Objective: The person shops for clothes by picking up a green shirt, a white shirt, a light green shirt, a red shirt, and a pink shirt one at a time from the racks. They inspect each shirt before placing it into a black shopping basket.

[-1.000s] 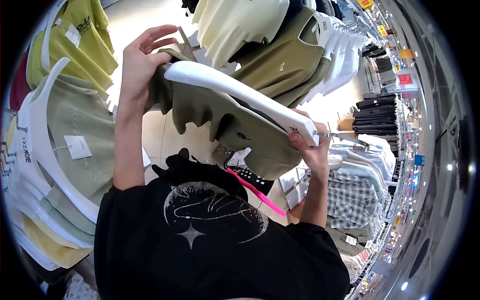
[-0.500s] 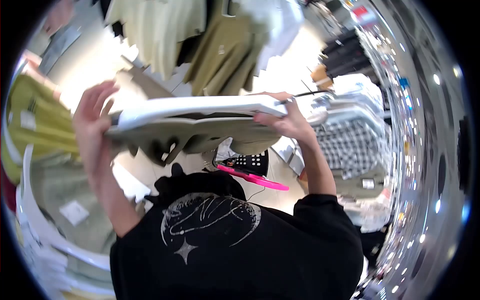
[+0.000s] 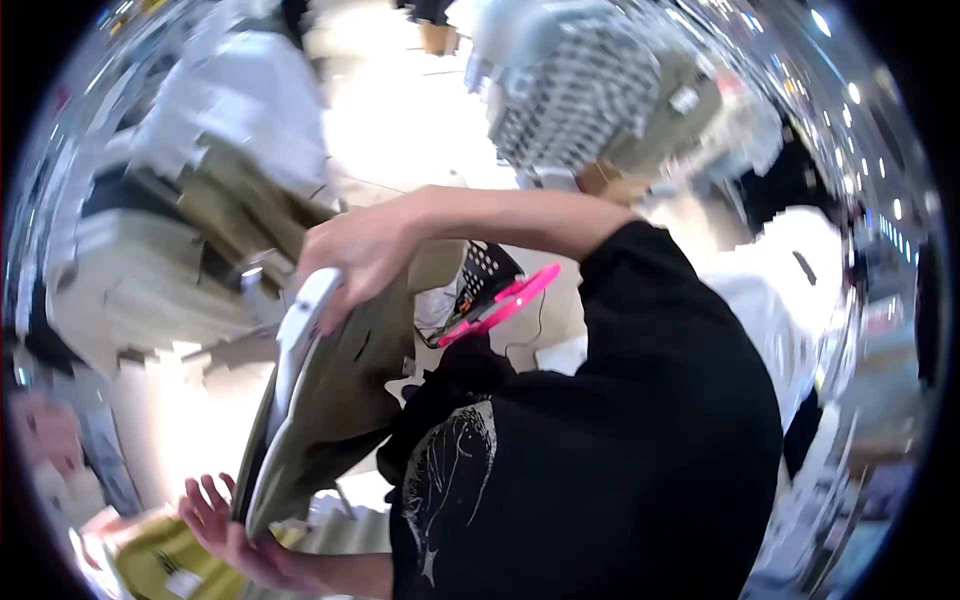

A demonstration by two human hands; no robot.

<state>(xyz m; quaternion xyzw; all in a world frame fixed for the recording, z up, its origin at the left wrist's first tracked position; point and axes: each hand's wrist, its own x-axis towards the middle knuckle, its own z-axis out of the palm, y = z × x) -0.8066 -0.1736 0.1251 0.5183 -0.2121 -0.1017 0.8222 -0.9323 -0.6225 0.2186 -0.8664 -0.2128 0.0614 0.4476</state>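
Note:
A white hanger [image 3: 290, 350] with an olive garment [image 3: 340, 400] on it slants down and left in front of my body. My right hand [image 3: 365, 245] is closed around the hanger's upper end, near its metal hook [image 3: 262, 268]. At the lower end my left hand [image 3: 225, 530] holds the hanger and cloth against the palm and thumb, its other fingers stretched apart. The garment hangs toward my black shirt and hides part of the floor. Its exact kind is not clear.
Hanging olive and brown clothes [image 3: 225, 190] and white clothes [image 3: 245, 90] are at the left. A checked shirt [image 3: 580, 95] hangs at the top. Near my chest are a bright pink ring-shaped thing [image 3: 500, 305] and a black perforated basket [image 3: 490, 270]. A yellow-green garment [image 3: 175, 560] is at lower left.
The hanger has swung from roughly level to steeply tilted, my right hand moving left and my left hand lower. My view has turned, shifting the racks around me.

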